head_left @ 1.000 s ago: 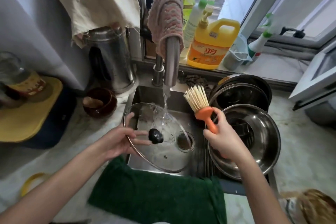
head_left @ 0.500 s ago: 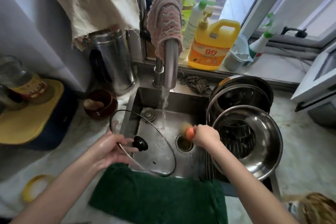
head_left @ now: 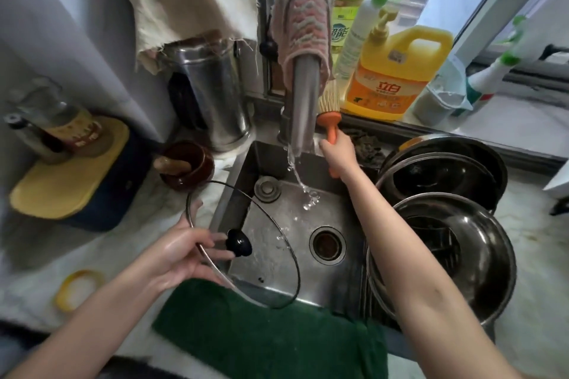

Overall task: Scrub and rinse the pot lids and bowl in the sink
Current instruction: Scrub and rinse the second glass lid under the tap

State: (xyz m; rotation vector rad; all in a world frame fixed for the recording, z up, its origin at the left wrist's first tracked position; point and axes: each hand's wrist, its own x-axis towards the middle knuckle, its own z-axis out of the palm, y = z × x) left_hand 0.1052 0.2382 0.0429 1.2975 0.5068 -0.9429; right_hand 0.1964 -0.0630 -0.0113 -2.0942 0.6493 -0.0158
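My left hand (head_left: 181, 252) grips the rim of a glass pot lid (head_left: 264, 258) with a black knob (head_left: 238, 244), tilted over the sink's left side, away from the water. My right hand (head_left: 338, 149) holds an orange-handled scrub brush (head_left: 329, 104) with pale bristles, raised at the back of the sink (head_left: 335, 215) beside the faucet (head_left: 303, 101). A thin stream of water falls from the spout into the basin. A large steel bowl (head_left: 480, 258) sits on the right over the rack, with more steel pots (head_left: 443, 169) stacked behind it.
A yellow detergent jug (head_left: 397, 71) and bottles stand on the sill behind the faucet. A brown cup (head_left: 187, 166) and steel canister (head_left: 212, 86) sit left of the sink. A green towel (head_left: 268, 329) drapes the front edge. A yellow ring (head_left: 77, 288) lies on the counter.
My right hand lifted the brush from the drain area up to the back beside the faucet. The lid stays held off to the left, out of the stream, and the water flow has thinned.
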